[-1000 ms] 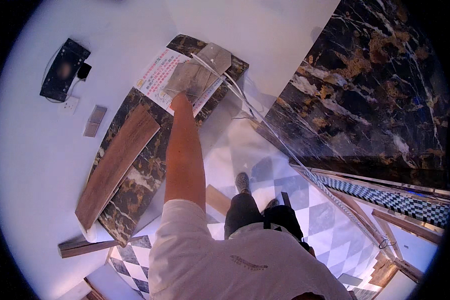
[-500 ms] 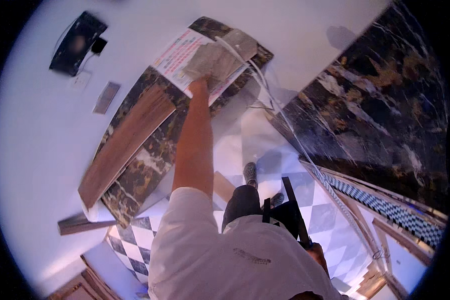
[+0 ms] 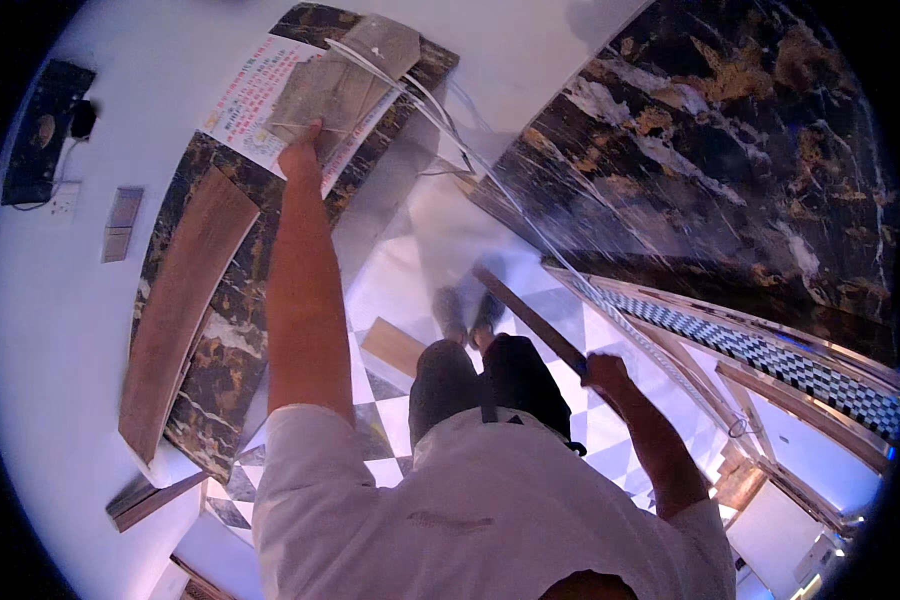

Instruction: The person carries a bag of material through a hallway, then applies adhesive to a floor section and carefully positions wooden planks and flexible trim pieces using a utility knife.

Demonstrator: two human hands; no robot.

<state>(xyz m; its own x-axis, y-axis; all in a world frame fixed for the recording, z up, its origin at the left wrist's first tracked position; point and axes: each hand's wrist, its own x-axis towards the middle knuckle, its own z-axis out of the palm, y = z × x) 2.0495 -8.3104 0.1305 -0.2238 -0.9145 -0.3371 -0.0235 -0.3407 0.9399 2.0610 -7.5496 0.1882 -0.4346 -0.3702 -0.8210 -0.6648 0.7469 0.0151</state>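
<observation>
Far left there's a black box on the wall. Next over is the dark marble counter, with a brown plank lying lengthwise along its left side. Upper left of centre, the grey boards sit on a printed sheet near the counter's top end. The left hand is at their lower edge; can't tell if it's pinching or just resting. A pale cable crosses the boards and trails off right, so that side's kinda cluttered. Middle of the frame is checkered floor, a decent open gap between counter and slab, with just a wood offcut beside the feet. Right of centre, the right hand is closed around one end of a dark strip, far end sticking out over the floor. Big marble slab fills the upper right.
</observation>
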